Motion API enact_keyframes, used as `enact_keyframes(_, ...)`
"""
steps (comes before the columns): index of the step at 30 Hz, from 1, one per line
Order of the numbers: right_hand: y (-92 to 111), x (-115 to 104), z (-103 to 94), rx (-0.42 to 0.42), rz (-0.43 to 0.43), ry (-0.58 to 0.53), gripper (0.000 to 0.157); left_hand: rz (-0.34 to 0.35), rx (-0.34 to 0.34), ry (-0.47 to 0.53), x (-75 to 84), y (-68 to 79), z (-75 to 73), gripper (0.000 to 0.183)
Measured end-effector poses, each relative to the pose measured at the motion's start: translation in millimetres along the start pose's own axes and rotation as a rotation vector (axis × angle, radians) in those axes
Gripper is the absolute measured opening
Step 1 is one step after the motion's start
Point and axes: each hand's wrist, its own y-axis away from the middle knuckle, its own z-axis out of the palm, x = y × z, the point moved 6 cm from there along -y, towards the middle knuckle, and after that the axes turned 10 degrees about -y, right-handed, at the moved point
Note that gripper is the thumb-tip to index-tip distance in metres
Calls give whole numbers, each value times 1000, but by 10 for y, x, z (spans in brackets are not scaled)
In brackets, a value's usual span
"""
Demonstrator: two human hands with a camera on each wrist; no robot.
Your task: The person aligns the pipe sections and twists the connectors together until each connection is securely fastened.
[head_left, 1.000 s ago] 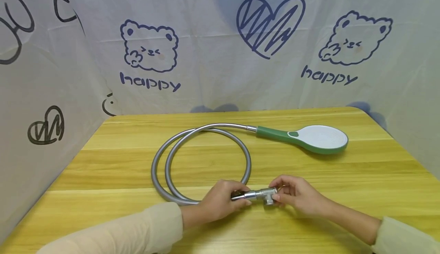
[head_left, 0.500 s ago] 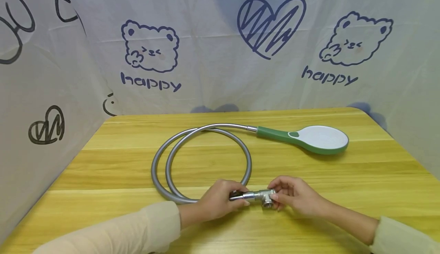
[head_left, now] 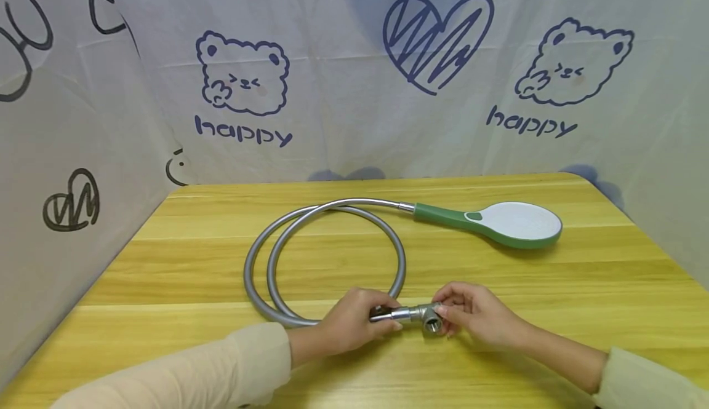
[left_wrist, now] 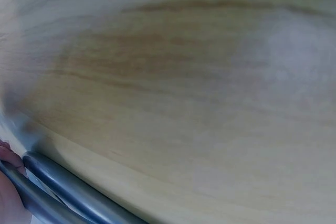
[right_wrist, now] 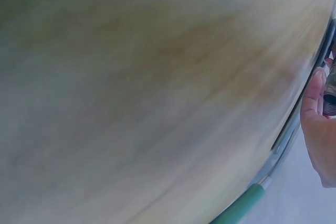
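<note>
In the head view, my left hand (head_left: 354, 320) grips the grey shower hose (head_left: 256, 286) close to its chrome end nut (head_left: 400, 315). That nut meets a silver metal tee fitting (head_left: 432, 321), whose threaded side opening faces toward me. My right hand (head_left: 479, 313) pinches the far end of the tee between thumb and fingers. The right wrist view catches the right hand (right_wrist: 319, 124) at its edge with the threaded fitting (right_wrist: 330, 98). In the left wrist view, part of the left hand (left_wrist: 10, 198) and two runs of hose (left_wrist: 79, 190) appear at the lower left.
A green and white shower head (head_left: 517, 221) lies at the back right, joined to the hose's other end. The hose loops across the middle of the wooden table (head_left: 183, 261). White printed cloth (head_left: 332, 89) stands behind and along both sides.
The tee fitting has turned in the right hand, so its side opening has swung from pointing downward to facing me. The left hand has stayed nearly in place.
</note>
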Motion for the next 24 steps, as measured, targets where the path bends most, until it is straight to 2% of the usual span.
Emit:
enact_keyframes(5, 17, -26, 5, -28, -33, -5, 31, -8, -2, -4, -6, -1, -1, 18)
enact_keyframes(10, 36, -47, 11, -87, -88, -69, 31, -9, -3, -7, -12, 0, 3, 18)
enact_keyframes(15, 43, -19, 12, -120, -74, -97, 37, 3, -1, -4, -9, 6, 2, 18)
enact_keyframes(24, 45, -19, 16, -76, -55, -32, 38, 0, 3, -2, 8, 5, -7, 18)
